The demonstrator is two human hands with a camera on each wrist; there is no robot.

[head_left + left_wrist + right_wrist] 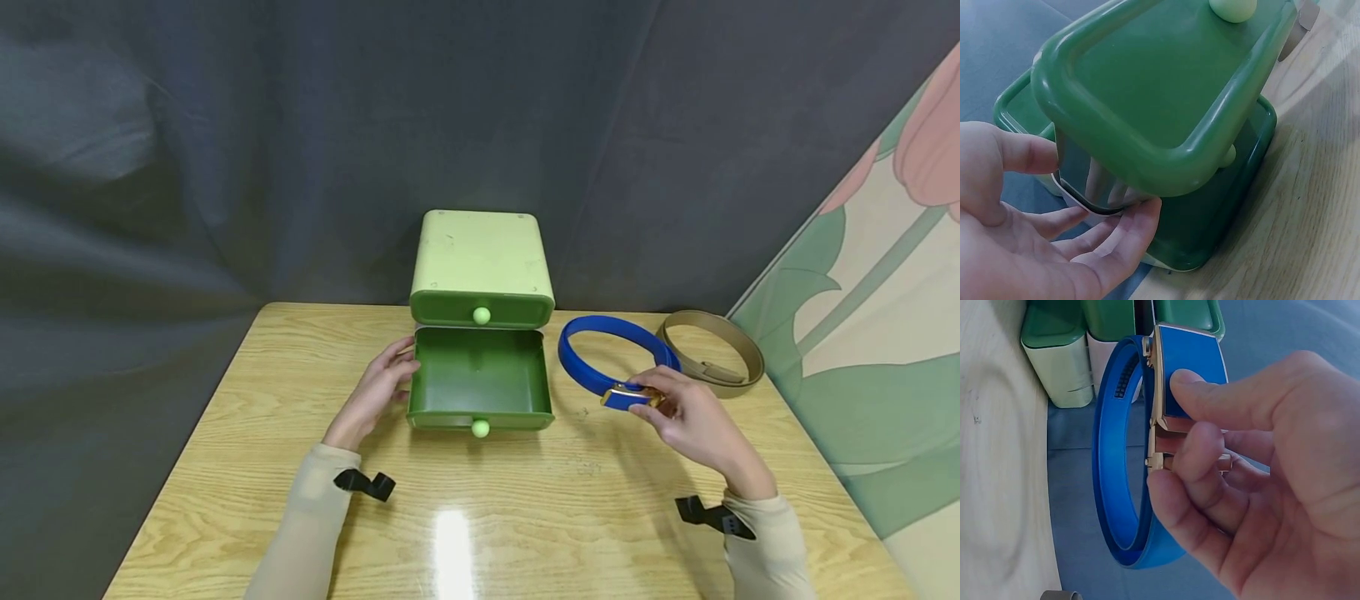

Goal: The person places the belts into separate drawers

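Note:
A small light-green drawer box [480, 250] with green fronts stands at the table's back, and one green drawer [480, 371] is pulled out with nothing inside. Thumb and fingers of my left hand [375, 392] hold that drawer's left side; the left wrist view shows the hand [1041, 231] there close up. My right hand [693, 417] pinches the gold-edged buckle [1192, 362] of a coiled blue belt [581, 367], thumb on the buckle's blue face. The belt loop [1107, 487] hangs from the buckle in the right wrist view.
A coiled tan belt [750, 354] lies at the back right of the wooden table [525, 533], behind the blue one. A dark curtain [480, 108] hangs along the back. On the right stands a floral panel [885, 367].

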